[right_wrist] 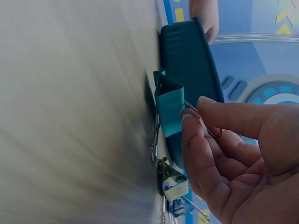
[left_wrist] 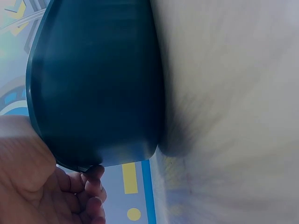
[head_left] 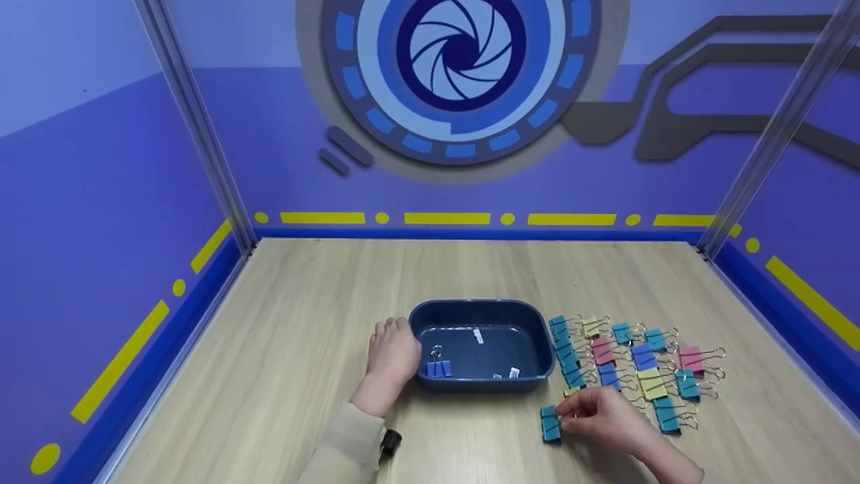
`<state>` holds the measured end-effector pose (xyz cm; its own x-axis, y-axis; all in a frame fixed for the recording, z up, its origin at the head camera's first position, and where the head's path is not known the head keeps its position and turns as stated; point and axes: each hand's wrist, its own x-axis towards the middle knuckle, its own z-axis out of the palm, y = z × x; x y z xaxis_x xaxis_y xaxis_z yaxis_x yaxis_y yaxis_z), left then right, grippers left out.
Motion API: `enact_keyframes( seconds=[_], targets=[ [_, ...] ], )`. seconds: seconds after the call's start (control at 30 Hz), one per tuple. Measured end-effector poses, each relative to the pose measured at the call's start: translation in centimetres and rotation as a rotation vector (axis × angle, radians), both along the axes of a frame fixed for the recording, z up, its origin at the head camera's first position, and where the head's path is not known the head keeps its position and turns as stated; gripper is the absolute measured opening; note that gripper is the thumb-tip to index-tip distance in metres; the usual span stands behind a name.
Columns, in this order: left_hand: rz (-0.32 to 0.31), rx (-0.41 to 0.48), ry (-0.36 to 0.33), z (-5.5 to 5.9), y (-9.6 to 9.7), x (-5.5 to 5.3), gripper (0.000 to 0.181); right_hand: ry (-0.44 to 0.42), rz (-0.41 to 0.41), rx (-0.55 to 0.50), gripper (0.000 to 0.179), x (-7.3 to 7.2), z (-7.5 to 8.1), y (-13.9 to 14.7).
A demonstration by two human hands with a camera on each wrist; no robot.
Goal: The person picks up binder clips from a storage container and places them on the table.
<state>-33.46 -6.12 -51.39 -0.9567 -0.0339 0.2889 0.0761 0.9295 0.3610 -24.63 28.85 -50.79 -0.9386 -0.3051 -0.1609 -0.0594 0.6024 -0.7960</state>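
Note:
My right hand (head_left: 605, 418) pinches a wire handle of a teal binder clip (head_left: 550, 424) between thumb and fingers. In the right wrist view that binder clip (right_wrist: 169, 105) is close to the tabletop, its other handle pointing down the frame. My left hand (head_left: 394, 355) holds the left end of a dark blue plastic bin (head_left: 480, 385) by its rim. Curled fingers (left_wrist: 93, 189) show at the rim's corner in the left wrist view; the thumb tip is hidden. Inside the bin, a blue binder clip (head_left: 439, 368) lies near the front left.
Right of the bin, several binder clips in teal, yellow, pink and blue lie in rough columns, among them a pink clip (head_left: 691, 361) and a yellow clip (head_left: 652, 384). The wooden tabletop (head_left: 322, 282) meets printed blue panels (head_left: 269, 154) at the back and sides.

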Motion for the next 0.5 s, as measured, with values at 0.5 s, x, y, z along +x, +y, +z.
enact_keyframes(
  seconds=[0.5],
  targets=[
    [-0.001,-0.001,0.002,0.04,0.09,0.0,0.024,0.06,0.071,0.032,0.017,-0.12,-0.17,-0.14]
  ],
)
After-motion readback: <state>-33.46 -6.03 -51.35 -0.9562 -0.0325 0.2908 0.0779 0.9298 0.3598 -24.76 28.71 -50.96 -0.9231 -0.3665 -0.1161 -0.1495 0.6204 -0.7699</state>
